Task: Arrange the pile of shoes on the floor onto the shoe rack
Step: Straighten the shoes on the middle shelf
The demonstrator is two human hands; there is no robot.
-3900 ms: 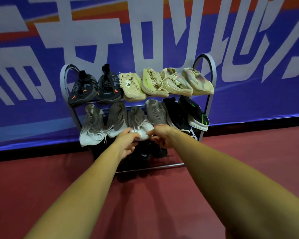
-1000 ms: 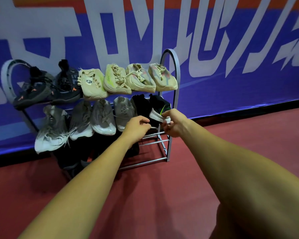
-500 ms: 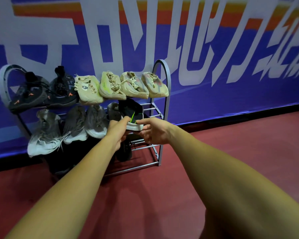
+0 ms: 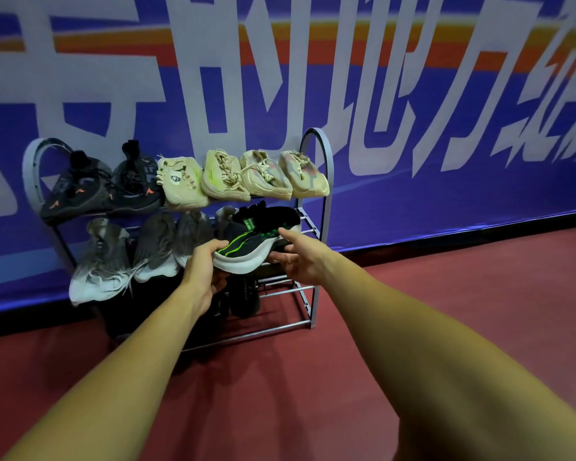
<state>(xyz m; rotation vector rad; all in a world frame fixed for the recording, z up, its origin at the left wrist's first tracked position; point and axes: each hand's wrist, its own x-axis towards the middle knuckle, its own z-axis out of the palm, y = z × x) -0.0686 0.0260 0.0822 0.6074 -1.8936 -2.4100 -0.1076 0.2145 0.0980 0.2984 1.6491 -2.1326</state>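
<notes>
A grey metal shoe rack [image 4: 317,207] stands against the blue banner wall. Its top shelf carries two dark sneakers [image 4: 103,184] and several beige sneakers [image 4: 243,176]. Grey sneakers [image 4: 127,254] fill the left of the middle shelf. In front of the middle shelf's right end I hold a black sneaker with green stripes and a white sole [image 4: 256,244], turned sideways. My left hand [image 4: 205,267] grips its toe end. My right hand [image 4: 296,257] holds its heel end from below, thumb on top. A second black shoe [image 4: 273,216] lies just behind it.
Dark shoes [image 4: 243,294] sit low in the rack, in shadow. The right parts of the middle and bottom shelves show bare metal bars [image 4: 290,291]. Red floor [image 4: 446,277] stretches to the right and in front of the rack.
Both hands have lifted the black and green sneaker off the middle shelf's right end and turned it sideways. Earlier they were at the grey shoes further left.
</notes>
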